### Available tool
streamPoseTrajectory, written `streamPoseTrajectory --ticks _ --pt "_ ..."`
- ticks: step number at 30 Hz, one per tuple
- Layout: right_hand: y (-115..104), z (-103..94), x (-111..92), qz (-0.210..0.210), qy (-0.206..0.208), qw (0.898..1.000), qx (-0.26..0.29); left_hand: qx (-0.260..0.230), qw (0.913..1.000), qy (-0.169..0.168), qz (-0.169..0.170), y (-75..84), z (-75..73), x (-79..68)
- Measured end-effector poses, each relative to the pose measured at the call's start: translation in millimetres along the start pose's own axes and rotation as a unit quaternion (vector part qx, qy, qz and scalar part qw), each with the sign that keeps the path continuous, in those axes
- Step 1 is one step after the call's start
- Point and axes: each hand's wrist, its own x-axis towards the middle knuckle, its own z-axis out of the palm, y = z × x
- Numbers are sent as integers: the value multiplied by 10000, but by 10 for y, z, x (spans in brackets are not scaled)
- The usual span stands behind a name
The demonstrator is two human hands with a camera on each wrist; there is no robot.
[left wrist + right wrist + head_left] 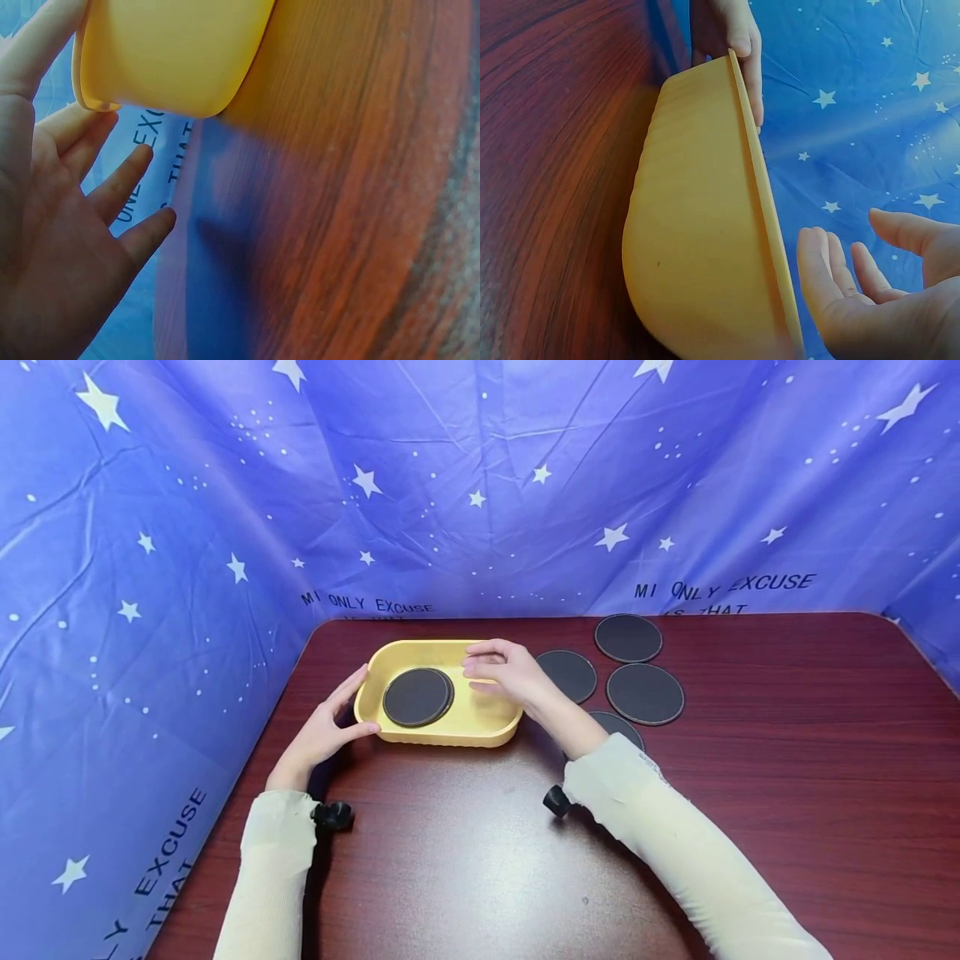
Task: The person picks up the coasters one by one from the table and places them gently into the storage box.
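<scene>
A yellow rectangular tray with rounded corners stands on the table. In its left part lies a small stack of round black coasters with stitched edges. My left hand spans the tray's left end, the thumb on the front rim and a finger at the back left. In the left wrist view the other fingers spread out, fairly straight, beside the yellow wall. Over the tray's right end hovers my right hand, its fingers loosely bent and holding nothing. The right wrist view shows that hand beside the rim.
Several more round coasters lie flat to the right of the tray, including one at the back and one farther right. My right forearm partly covers the nearest coaster. A blue star-printed cloth hangs behind the dark red table.
</scene>
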Motion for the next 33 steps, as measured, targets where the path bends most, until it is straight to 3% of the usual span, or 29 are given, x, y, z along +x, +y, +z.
streamPoseTrajectory --ticks 16,33 --pt "42 -433 -232 -318 215 9991 164 14 10000 53 -70 -11 8 3" --pt "109 -1138 -447 -636 607 9948 520 -80 10000 50 -1 -29 7 10"
